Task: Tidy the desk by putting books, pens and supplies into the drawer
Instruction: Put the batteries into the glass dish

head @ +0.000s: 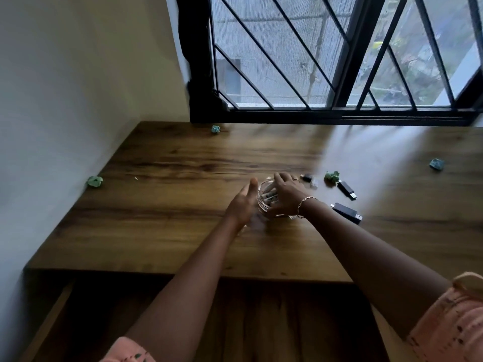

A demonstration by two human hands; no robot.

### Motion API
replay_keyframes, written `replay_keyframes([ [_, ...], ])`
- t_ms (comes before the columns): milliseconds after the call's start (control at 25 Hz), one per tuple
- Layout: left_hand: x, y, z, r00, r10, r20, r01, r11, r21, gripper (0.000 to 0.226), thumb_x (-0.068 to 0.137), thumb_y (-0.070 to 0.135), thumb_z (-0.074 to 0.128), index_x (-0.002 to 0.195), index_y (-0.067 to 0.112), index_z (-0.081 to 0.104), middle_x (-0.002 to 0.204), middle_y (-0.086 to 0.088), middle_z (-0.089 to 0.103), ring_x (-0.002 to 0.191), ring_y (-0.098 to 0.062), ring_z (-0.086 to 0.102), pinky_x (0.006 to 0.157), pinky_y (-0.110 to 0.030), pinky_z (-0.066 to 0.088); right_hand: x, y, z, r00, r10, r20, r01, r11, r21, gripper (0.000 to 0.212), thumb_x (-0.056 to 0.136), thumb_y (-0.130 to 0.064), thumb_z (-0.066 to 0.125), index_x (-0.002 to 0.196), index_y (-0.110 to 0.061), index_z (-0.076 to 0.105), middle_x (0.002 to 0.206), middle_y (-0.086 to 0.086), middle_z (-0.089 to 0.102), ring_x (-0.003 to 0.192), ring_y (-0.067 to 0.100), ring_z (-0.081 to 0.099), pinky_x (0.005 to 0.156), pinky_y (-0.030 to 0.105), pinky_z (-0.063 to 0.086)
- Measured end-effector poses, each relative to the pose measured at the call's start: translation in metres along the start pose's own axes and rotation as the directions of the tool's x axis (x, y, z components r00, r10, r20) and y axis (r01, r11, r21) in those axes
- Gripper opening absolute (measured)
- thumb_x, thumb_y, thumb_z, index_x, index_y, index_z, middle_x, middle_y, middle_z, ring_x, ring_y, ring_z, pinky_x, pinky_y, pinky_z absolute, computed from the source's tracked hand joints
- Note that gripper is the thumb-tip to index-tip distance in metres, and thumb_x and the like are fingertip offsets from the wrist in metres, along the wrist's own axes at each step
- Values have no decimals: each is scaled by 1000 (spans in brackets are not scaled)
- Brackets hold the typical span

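The glass jar [264, 205] is sitting right in the middle of the frame, about mid-desk, with a few small white labelled sticks lying tilted inside it. They look like pens or markers, but it's too blurry to say which.

The right hand [285, 190] is coming over it from the right, fingers curling round the far rim and side, so that grip is closing on the glass. The left hand [241, 205] is hovering flat and straight-fingered just beside the jar's left wall, holding nothing – can't tell if it's actually touching.

So the jar is sitting squarely between the two hands, and what looks like the drawer [235, 322] is lying open toward the bottom of the frame, under the front edge of the desk [170, 231]. My guess is the jar is going to be pulled straight back toward the body.

Just right of the jar, three USB sticks [347, 189] and a crumpled green paper ball [332, 176] are waiting.
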State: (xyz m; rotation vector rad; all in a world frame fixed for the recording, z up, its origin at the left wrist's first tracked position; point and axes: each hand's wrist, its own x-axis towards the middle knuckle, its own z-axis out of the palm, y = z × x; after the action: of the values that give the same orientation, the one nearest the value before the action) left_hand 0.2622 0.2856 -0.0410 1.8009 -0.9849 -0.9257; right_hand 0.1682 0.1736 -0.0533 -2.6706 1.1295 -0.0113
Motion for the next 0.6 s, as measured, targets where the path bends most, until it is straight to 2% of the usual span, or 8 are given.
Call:
replay_keyframes([
  [80,-11,8,-6,999,-44,29,48,984,-171,64,98,47,14,139,5,39,136,-9,49,107,3,50,82,-10,35,-11,-3,-7,999,-38,-6,38,999,6,102,63,-48,75,139,-4,24,142,15,31,126,35,39,104,39,36],
  [120,-17,10,-8,996,-57,63,71,968,-240,68,97,51,12,141,5,36,136,-7,48,111,4,51,87,-11,37,-19,-6,-11,999,-52,-6,52,999,8,101,63,-45,76,140,-4,24,143,15,30,128,34,37,104,38,36],
  [200,-32,12,-10,990,-72,118,107,939,-327,76,93,57,10,144,5,29,149,-10,35,135,-14,37,110,-27,28,-39,-11,-24,998,-70,-5,70,998,5,104,61,-40,79,142,-6,23,145,13,28,131,31,32,106,36,34],
  [280,-52,16,-10,986,-80,147,131,916,-379,73,94,56,15,139,3,36,146,-12,40,136,-23,36,113,-36,27,-67,-17,-35,997,-73,8,73,997,4,111,59,-40,82,144,-6,20,146,12,26,133,29,28,108,34,30],
  [360,-75,18,-10,973,-74,217,152,917,-368,54,95,51,28,114,9,56,119,-6,60,118,-19,53,106,-33,37,-101,-22,-42,996,-74,45,73,997,26,115,58,-40,83,146,-6,17,148,12,23,134,29,27,109,31,28],
  [440,-100,21,-10,923,-67,379,178,947,-266,37,95,44,40,93,14,62,95,0,66,95,-12,59,96,-30,44,-142,-26,-46,993,-78,85,72,995,69,115,58,-39,83,146,-7,16,148,10,22,133,26,29,107,26,28],
  [520,-119,16,-6,859,-84,505,192,967,-166,30,94,34,46,97,11,64,93,-1,67,88,-9,61,87,-24,50,-184,-30,-46,987,-88,137,76,993,89,119,55,-43,83,147,-9,16,148,7,21,132,22,31,104,20,26],
  [600,-134,4,6,820,-115,561,208,973,-104,22,95,16,49,106,3,62,93,-6,66,84,-11,62,81,-22,53,-220,-31,-34,979,-91,181,79,994,72,124,51,-54,76,148,-10,13,149,6,19,133,20,29,104,18,24],
])
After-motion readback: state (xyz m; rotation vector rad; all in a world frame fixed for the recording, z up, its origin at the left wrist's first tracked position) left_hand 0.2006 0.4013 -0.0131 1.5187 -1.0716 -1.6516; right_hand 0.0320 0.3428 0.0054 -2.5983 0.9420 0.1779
